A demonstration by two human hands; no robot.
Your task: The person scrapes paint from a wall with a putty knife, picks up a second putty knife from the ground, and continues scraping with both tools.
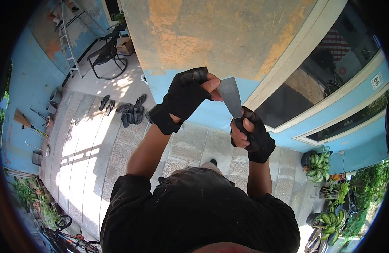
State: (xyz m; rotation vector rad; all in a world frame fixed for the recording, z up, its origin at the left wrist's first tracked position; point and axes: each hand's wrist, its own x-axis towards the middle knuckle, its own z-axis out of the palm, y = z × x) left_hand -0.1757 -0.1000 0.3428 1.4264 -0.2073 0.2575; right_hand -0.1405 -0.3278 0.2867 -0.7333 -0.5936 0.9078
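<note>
A putty knife point(230, 96) with a wide grey metal blade is held up in front of my chest, before the wall. My right hand point(252, 135), in a black fingerless glove, is wrapped round its dark handle, which is mostly hidden by the fingers. My left hand point(191, 93), gloved the same way, has its bare fingertips at the left corner of the blade's broad end, closed in a pinch there. Behind the knife, the wall point(219, 38) shows grey and orange patches above a strip of light blue paint.
A white-framed window point(304, 84) stands right of the wall. Potted plants point(319, 164) line the right side. Several sandals point(130, 114) lie on the paved floor at left, near a black chair point(106, 57) and a stepladder point(67, 46). A bicycle point(66, 234) is at lower left.
</note>
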